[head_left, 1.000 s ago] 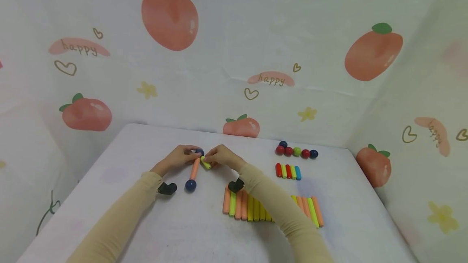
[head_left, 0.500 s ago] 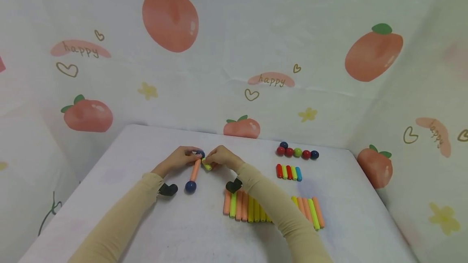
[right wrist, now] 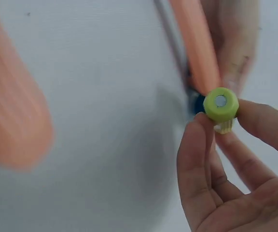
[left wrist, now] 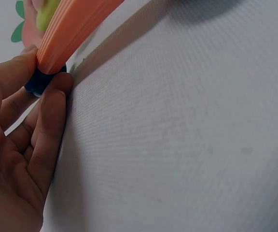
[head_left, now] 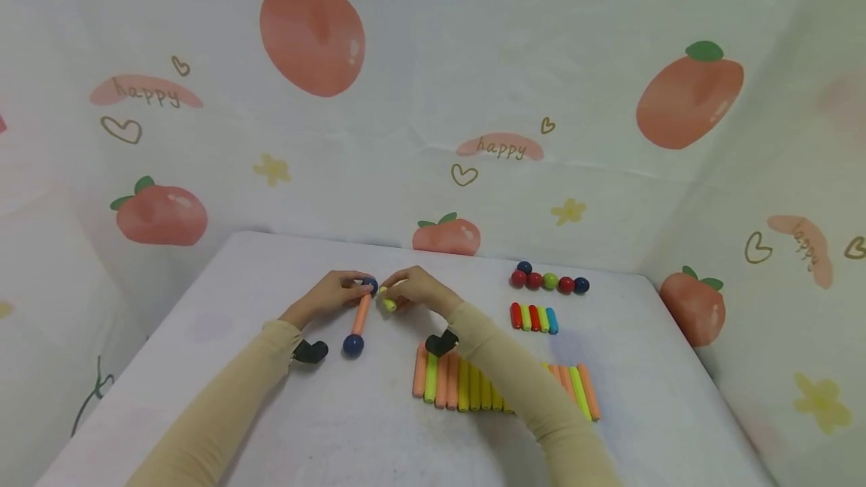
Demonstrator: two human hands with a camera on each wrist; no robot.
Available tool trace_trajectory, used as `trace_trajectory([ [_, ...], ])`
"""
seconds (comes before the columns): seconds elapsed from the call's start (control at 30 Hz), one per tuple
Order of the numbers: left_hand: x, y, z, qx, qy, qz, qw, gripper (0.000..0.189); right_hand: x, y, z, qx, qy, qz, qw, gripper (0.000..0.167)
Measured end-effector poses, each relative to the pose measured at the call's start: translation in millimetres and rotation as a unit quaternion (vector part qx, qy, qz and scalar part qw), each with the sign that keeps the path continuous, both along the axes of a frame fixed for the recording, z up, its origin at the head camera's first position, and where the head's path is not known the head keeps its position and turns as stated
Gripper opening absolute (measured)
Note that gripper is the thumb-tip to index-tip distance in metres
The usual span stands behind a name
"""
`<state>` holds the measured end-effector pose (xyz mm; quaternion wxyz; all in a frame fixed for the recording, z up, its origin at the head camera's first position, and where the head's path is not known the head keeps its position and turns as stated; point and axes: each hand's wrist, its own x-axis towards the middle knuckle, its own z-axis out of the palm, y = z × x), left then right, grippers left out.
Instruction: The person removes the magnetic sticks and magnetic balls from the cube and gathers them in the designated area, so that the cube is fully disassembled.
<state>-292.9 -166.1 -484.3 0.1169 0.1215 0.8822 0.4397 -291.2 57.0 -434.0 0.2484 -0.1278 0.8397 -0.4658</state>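
My left hand (head_left: 330,292) pinches a dark blue ball (head_left: 370,286) between thumb and fingers. An orange magnetic rod (head_left: 361,314) runs from that ball toward me, ending at a second dark blue ball (head_left: 353,345) on the table. In the left wrist view the held ball (left wrist: 37,84) is partly hidden by my fingers and the rod end. Just right of it, my right hand (head_left: 421,289) pinches a short yellow-green rod (head_left: 388,300). Seen end-on in the right wrist view, this rod (right wrist: 220,104) shows a round silvery magnet. A small gap separates it from the ball in the head view.
A row of long orange and yellow rods (head_left: 463,385) lies partly beneath my right forearm. Farther right are several short coloured rods (head_left: 534,318). Behind those sits a line of red, green and blue balls (head_left: 550,281). A patterned cloth (head_left: 379,141) hangs behind the table.
My right hand has shifted slightly to the right, taking the yellow-green rod away from the blue ball. The left hand keeps its hold on the ball, almost still.
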Motion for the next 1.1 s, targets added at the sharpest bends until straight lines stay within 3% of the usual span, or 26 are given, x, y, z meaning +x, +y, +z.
trace_trajectory([
  [0.2, -0.7, 2.2, -0.6, 0.002, 0.000, 0.005, 1.0000, 0.047, -0.8, 32.6, 16.7, -0.046, 0.019, 0.003, 0.9987, 0.027],
  [0.33, 0.6, 2.9, 0.7, -0.002, -0.005, 0.015, 0.9999, 0.049, -2.0, 65.9, 25.2, -0.064, 0.058, 0.001, 0.9963, 0.027],
  [0.6, 2.3, 1.5, -0.2, -0.037, 0.022, 0.029, 0.9987, 0.048, 2.3, 143.2, 31.1, -0.033, 0.101, -0.017, 0.9942, 0.032],
  [0.73, 5.7, -0.2, -2.9, -0.026, 0.004, 0.030, 0.9992, 0.055, 4.6, 176.8, 23.6, -0.005, 0.110, -0.039, 0.9932, 0.034],
  [0.9, 18.6, -2.2, -1.3, -0.006, -0.029, 0.038, 0.9988, 0.065, 5.2, 205.8, 11.1, 0.034, 0.115, -0.058, 0.9911, 0.033],
  [1.1, 50.2, 0.7, 8.8, -0.030, -0.065, 0.035, 0.9969, 0.071, 2.0, 223.0, 0.2, 0.053, 0.105, -0.088, 0.9892, 0.033],
])
